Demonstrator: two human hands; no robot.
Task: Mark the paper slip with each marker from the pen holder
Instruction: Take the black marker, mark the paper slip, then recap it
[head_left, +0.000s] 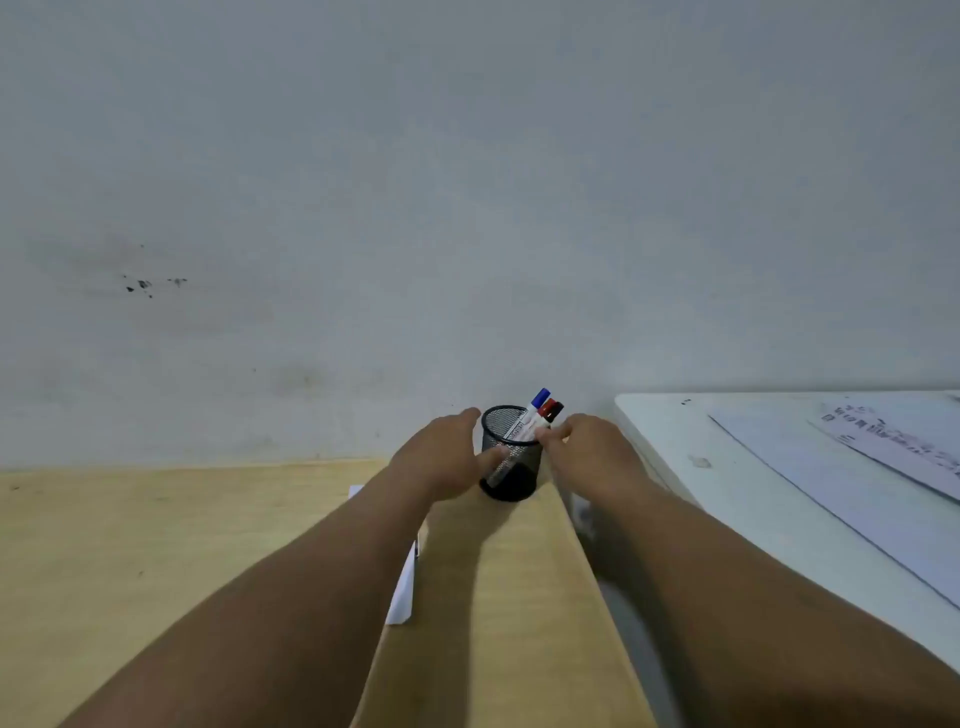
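A black mesh pen holder (511, 462) stands at the back of the wooden desk (156, 571), close to the wall. Three markers lean out of it to the right: a blue-capped marker (541, 396), a red-capped marker (545, 409) and a black-capped marker (556, 410). My left hand (444, 460) cups the holder's left side, thumb on its front mesh. My right hand (589, 449) reaches in from the right, fingertips pinched on the marker barrels just above the rim; which marker they grip is unclear. A white paper slip (404, 592) lies mostly hidden under my left forearm.
A white table (727, 467) adjoins the desk on the right, with a large sheet (841, 499) and a printed paper (904, 441) on it. A narrow gap (628, 639) runs between the two tables. A grey wall stands directly behind the holder.
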